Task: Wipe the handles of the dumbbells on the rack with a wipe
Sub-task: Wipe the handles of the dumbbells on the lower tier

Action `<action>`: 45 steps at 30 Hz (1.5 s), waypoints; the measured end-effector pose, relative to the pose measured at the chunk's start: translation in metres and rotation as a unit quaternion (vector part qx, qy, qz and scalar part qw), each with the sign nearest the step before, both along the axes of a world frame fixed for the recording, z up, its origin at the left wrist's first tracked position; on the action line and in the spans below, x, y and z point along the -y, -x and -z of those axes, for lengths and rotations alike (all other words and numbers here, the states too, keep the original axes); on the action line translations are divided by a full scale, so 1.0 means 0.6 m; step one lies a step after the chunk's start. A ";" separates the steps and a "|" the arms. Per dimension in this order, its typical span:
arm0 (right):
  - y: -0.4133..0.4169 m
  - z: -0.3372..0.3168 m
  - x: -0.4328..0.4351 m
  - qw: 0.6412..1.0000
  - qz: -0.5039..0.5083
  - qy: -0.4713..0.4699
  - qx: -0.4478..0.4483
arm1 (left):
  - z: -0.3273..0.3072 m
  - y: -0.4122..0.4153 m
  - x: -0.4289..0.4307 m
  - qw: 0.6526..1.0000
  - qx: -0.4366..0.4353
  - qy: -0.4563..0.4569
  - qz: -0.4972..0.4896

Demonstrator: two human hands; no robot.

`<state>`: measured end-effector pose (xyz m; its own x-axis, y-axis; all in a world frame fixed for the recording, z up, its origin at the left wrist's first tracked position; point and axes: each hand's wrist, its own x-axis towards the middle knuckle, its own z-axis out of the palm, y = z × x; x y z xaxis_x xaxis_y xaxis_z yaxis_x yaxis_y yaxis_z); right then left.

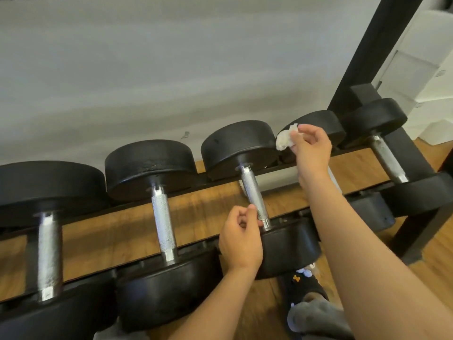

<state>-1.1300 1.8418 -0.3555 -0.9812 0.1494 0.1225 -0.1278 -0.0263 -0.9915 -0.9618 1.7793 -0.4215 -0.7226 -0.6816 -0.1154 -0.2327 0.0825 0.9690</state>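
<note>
Pinching a crumpled white wipe (285,138) between thumb and fingertips of the right hand (312,149), raised over the far head of the fourth dumbbell (323,123) from the left (five in the row), clear of every handle on the black rack (414,155). Resting the left hand (241,239) beside the near end of the third dumbbell's knurled handle (253,192), fingers loosely curled, gripping nothing, one fingertip against the steel.

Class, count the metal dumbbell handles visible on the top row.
4 handles: far left, second from left, third beside the left hand, and far right. Another may be hidden behind the right hand holding the wipe.
</note>
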 end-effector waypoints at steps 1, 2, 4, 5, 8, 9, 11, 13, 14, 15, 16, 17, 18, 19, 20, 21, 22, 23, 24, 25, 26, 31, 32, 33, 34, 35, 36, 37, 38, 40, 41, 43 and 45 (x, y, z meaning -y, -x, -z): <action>0.005 -0.002 0.010 0.999 -0.012 -0.009 -0.030 | 0.000 0.000 0.000 1.000 0.001 0.002 0.003; 0.008 -0.003 0.020 0.997 -0.034 -0.037 -0.062 | 0.000 0.000 0.000 1.000 0.001 0.005 0.006; 0.010 0.004 0.037 0.984 -0.083 -0.109 -0.111 | 0.000 0.000 0.000 1.000 0.000 0.012 0.012; 0.010 0.012 0.041 0.978 -0.093 -0.136 -0.125 | 0.001 0.000 0.001 1.000 -0.001 0.015 0.015; 0.017 0.034 0.036 0.981 -0.072 -0.148 -0.104 | 0.004 -0.001 0.003 1.000 0.000 0.019 0.020; 0.019 0.040 0.031 0.985 -0.063 -0.139 -0.080 | 0.005 -0.001 0.004 1.000 0.000 0.018 0.021; 0.025 0.054 0.024 0.989 -0.055 -0.138 -0.024 | 0.003 0.001 0.004 1.000 0.002 0.012 0.023; 0.027 0.069 0.019 0.988 -0.062 -0.131 0.052 | 0.000 0.002 0.003 1.000 0.008 0.015 0.025; 0.027 0.074 0.019 0.987 -0.072 -0.112 0.088 | 0.000 0.002 0.003 0.999 0.012 0.021 0.025; 0.026 0.076 0.018 0.986 -0.079 -0.093 0.112 | -0.001 0.001 0.003 0.999 0.017 0.026 0.024; 0.026 0.075 0.018 0.986 -0.078 -0.080 0.121 | 0.000 0.001 0.004 0.999 0.021 0.029 0.023; 0.026 0.071 0.018 0.988 -0.073 -0.076 0.116 | 0.000 0.001 0.005 0.999 0.023 0.031 0.023; 0.027 0.065 0.018 0.989 -0.067 -0.077 0.104 | 0.001 0.002 0.006 0.999 0.025 0.032 0.023; 0.025 0.057 0.018 0.991 -0.064 -0.081 0.085 | 0.002 0.002 0.006 0.999 0.026 0.033 0.023; 0.022 0.049 0.019 0.992 -0.066 -0.088 0.065 | 0.002 0.003 0.006 0.999 0.028 0.033 0.023; 0.017 0.041 0.019 0.992 -0.069 -0.097 0.041 | 0.001 0.003 0.006 0.999 0.028 0.031 0.022; 0.012 0.035 0.020 0.991 -0.072 -0.108 0.014 | -0.001 0.003 0.005 0.999 0.027 0.029 0.021; 0.006 0.031 0.021 0.989 -0.076 -0.122 -0.014 | -0.002 0.002 0.004 0.999 0.027 0.028 0.019; -0.001 0.029 0.021 0.986 -0.081 -0.140 -0.041 | -0.003 0.001 0.004 0.999 0.027 0.026 0.017; -0.010 0.027 0.022 0.981 -0.087 -0.159 -0.066 | -0.004 0.002 0.003 0.999 0.026 0.024 0.015; -0.018 0.028 0.023 0.976 -0.094 -0.178 -0.087 | -0.005 0.002 0.002 0.999 0.026 0.021 0.013; -0.060 0.019 0.031 0.937 -0.148 -0.253 -0.190 | -0.004 -0.001 0.000 0.999 0.034 0.018 0.019; -0.070 0.014 0.037 0.922 -0.160 -0.273 -0.222 | -0.004 -0.001 0.001 0.999 0.034 0.020 0.016; -0.080 0.008 0.047 0.903 -0.170 -0.300 -0.257 | -0.003 0.001 0.002 0.999 0.032 0.023 0.012; -0.087 0.003 0.059 0.879 -0.180 -0.335 -0.288 | -0.002 0.002 0.003 0.999 0.032 0.025 0.008; -0.092 -0.002 0.071 0.852 -0.189 -0.379 -0.307 | -0.003 0.003 0.004 0.999 0.035 0.026 0.006; -0.093 -0.006 0.084 0.821 -0.198 -0.433 -0.314 | -0.003 0.003 0.004 0.999 0.040 0.026 0.005; -0.090 -0.009 0.095 0.787 -0.204 -0.491 -0.314 | -0.003 0.004 0.003 0.999 0.046 0.027 0.005; -0.082 -0.011 0.104 0.750 -0.208 -0.540 -0.318 | -0.004 0.004 0.002 0.998 0.051 0.031 0.005; -0.064 -0.020 0.119 0.677 -0.216 -0.602 -0.364 | -0.006 0.003 0.000 0.998 0.057 0.038 0.002; -0.054 -0.026 0.129 0.647 -0.223 -0.621 -0.383 | -0.007 0.003 0.000 0.998 0.055 0.040 0.000; -0.038 -0.039 0.151 0.610 -0.250 -0.642 -0.391 | -0.007 0.004 0.000 0.998 0.050 0.042 -0.001; -0.030 -0.045 0.168 0.587 -0.281 -0.661 -0.374 | -0.007 0.002 0.000 0.998 0.047 0.043 -0.002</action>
